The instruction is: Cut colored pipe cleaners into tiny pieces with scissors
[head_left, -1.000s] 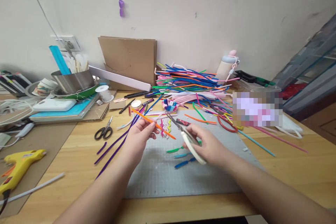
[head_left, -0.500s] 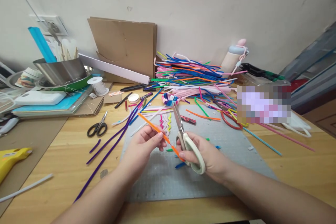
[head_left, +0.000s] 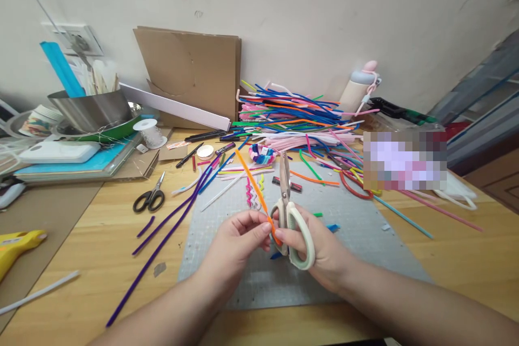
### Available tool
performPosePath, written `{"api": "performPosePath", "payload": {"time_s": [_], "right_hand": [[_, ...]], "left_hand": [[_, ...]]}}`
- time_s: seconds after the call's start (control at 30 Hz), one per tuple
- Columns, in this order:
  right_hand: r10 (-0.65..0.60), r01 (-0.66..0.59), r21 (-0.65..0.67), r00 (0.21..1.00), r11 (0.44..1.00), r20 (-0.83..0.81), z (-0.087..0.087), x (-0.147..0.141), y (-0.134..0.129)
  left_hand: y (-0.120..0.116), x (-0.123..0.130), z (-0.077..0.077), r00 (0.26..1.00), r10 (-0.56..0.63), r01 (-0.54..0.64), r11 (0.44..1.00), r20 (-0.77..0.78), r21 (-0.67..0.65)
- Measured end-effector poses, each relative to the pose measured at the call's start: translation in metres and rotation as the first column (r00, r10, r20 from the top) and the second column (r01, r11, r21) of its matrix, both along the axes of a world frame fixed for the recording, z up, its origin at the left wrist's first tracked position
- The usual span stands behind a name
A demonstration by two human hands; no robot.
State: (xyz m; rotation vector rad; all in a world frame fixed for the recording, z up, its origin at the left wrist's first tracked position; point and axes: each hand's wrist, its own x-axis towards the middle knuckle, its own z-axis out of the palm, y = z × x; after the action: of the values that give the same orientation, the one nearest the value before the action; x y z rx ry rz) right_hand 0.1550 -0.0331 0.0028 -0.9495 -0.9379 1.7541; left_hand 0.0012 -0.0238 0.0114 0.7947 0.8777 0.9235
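Observation:
My left hand [head_left: 241, 238] pinches an orange pipe cleaner [head_left: 252, 181] near its lower end, between thumb and forefinger. The pipe cleaner's long part slants up and to the left, free. In my right hand [head_left: 320, 243] is a pair of scissors [head_left: 285, 181] with pale green handles, blades pointing away from me and nearly closed. The right thumb and a finger also grip the pipe cleaner's lower tip, close to the left fingertips. Beneath both hands lies a grey cutting mat [head_left: 227, 294]. Short blue pieces [head_left: 333, 227] and a green piece [head_left: 318, 214] lie on it.
A heap of coloured pipe cleaners [head_left: 295, 113] lies at the back. Black-handled scissors [head_left: 149, 200] and purple pipe cleaners [head_left: 162, 230] are on the left. Beyond the mat sit a striped ring [head_left: 263, 154] and a marker [head_left: 287, 184]. A bottle [head_left: 357, 92] stands back right.
My left hand has slid right and down along the orange pipe cleaner, towards its lower end and my right fingers. The pipe cleaner now stands steeper, and the scissors point more straight ahead.

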Motion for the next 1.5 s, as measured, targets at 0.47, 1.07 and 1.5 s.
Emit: {"api": "performPosePath", "payload": {"time_s": [0.47, 1.07, 1.5], "right_hand": [[-0.024, 0.024, 0.004, 1.0, 1.0, 0.007, -0.008, 0.001, 0.002], [-0.278, -0.426, 0.443, 0.396, 0.789, 0.875, 0.004, 0.029, -0.004], [-0.587, -0.583, 0.618, 0.276, 0.527, 0.761, 0.015, 0.034, -0.009]], "left_hand": [[0.0, 0.004, -0.004, 0.999, -0.03, 0.029, 0.999, 0.016, 0.014], [0.009, -0.016, 0.01, 0.99, 0.06, -0.064, 0.998, 0.128, 0.029], [0.011, -0.019, 0.009, 0.997, 0.066, -0.074, 0.98, 0.051, 0.185]]}}
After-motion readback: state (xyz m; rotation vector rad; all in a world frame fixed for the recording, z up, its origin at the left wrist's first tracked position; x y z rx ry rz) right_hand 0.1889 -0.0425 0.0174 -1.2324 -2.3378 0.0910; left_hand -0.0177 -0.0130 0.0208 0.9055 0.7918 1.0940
